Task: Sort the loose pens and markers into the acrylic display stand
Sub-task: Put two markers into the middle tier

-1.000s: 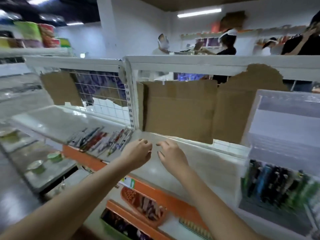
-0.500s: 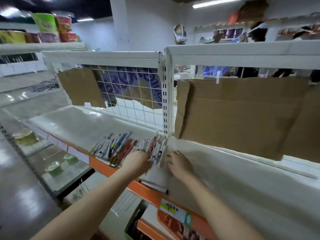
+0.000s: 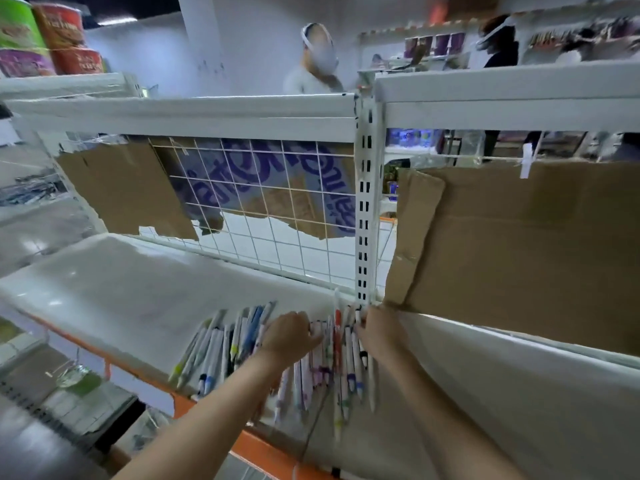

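A row of loose pens and markers [image 3: 221,351] lies on the white shelf [image 3: 114,289], most with white barrels and coloured caps. Both hands are on the right half of the row. My left hand [image 3: 289,337] lies knuckles up on the pens, its fingers curled down onto a bunch of white ones [image 3: 317,362]. My right hand [image 3: 381,332] is at the row's right end, fingers bent against the far ends of the pens by the red one [image 3: 337,327]. The acrylic display stand is out of view.
A white slotted post [image 3: 363,202] rises just behind the hands. A wire grid [image 3: 277,216] backs the shelf to its left and a cardboard sheet [image 3: 519,244] to its right. The shelf's orange front edge [image 3: 266,445] runs below. Stacked tubs [image 3: 45,36] stand top left; people work behind.
The view swung left, away from the acrylic stand, and closed in on the pens. Both hands moved from bare shelf onto the right part of the pen row.
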### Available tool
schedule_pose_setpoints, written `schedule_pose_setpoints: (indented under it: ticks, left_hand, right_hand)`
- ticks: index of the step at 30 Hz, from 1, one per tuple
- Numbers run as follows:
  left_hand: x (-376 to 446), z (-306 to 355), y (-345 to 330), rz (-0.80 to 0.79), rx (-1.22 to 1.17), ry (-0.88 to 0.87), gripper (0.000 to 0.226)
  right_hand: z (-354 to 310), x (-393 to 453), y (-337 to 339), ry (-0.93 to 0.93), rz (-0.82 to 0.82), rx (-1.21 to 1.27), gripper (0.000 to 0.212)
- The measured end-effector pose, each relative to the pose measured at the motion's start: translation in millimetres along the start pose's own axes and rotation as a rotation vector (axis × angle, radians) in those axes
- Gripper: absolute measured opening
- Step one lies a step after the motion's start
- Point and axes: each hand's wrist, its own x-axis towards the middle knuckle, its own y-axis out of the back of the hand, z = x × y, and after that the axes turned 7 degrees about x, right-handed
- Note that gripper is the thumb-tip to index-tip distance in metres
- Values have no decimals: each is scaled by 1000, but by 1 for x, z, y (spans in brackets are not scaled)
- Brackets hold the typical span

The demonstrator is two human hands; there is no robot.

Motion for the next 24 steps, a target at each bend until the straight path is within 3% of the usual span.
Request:
schedule_pose_setpoints:
  ticks: [7, 10, 12, 14, 16, 20, 24]
  left_hand:
    - [32, -20, 7, -249, -31, -83, 34]
    - [40, -28, 14, -355, -215, -121, 36]
    - [46, -32, 21, -418, -311, -191, 36]
    - [53, -34, 28, -478, -390, -243, 22]
    - [59, -32, 35, -546, -513, -267, 13]
    - [65, -17, 47, -632, -692, -315, 9]
    - [59, 17, 59, -670, -791, -440, 6]
  right_hand:
    - [-10, 12, -9, -161, 22, 39, 22]
    - [-15, 8, -6, -227, 47, 65, 15]
    - [-23, 1, 0, -265, 101, 115, 13]
    - [-32, -5, 8, -288, 162, 202, 18]
    - [-40, -10, 18, -288, 212, 226, 11]
    - [-49, -25, 41, -298, 314, 287, 16]
    - [-43, -53, 64, -317, 481, 404, 7]
